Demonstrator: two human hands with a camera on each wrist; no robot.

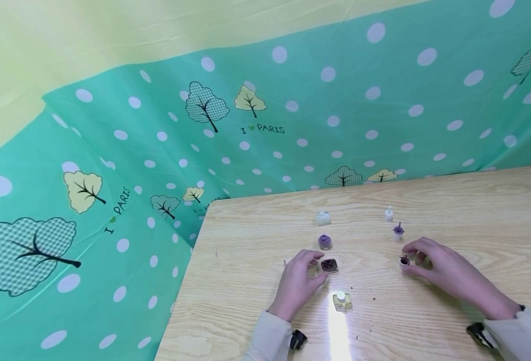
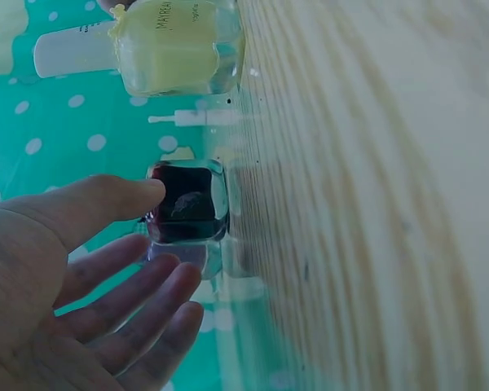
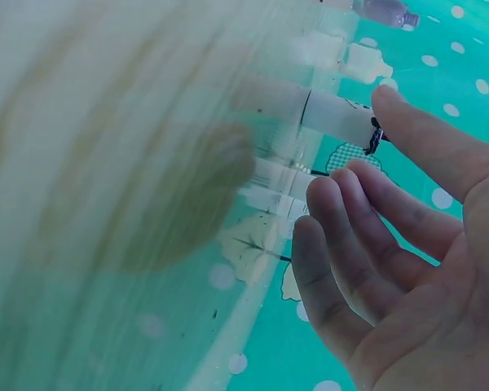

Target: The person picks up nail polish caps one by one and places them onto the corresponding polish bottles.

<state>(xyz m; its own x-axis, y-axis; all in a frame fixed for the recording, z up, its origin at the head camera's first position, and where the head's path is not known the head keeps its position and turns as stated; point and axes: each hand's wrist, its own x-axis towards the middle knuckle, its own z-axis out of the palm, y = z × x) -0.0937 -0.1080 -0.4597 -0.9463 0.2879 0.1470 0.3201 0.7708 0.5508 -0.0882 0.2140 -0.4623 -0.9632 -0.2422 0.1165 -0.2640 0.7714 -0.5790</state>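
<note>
My left hand [image 1: 298, 281] rests beside a small dark red nail polish bottle [image 1: 332, 264], which stands uncapped on the table. In the left wrist view the thumb tip lies against the edge of that bottle [image 2: 189, 208], while the other fingers are loosely extended. My right hand [image 1: 436, 263] is around a white nail polish cap [image 1: 404, 261] standing with its dark brush up. Thumb and index finger are on either side of the cap. In the right wrist view the thumb is close to the brush end of the cap [image 3: 334, 116], and the fingers appear apart from it.
Behind the dark bottle stand a purple polish bottle [image 1: 325, 242] and a pale one [image 1: 323, 218]. A yellow bottle [image 1: 343, 302] with its white cap on is nearer. A purple-brushed cap [image 1: 398, 232] and a white-brushed cap [image 1: 389, 215] stand at right. Dark specks dot the table [image 1: 247, 225].
</note>
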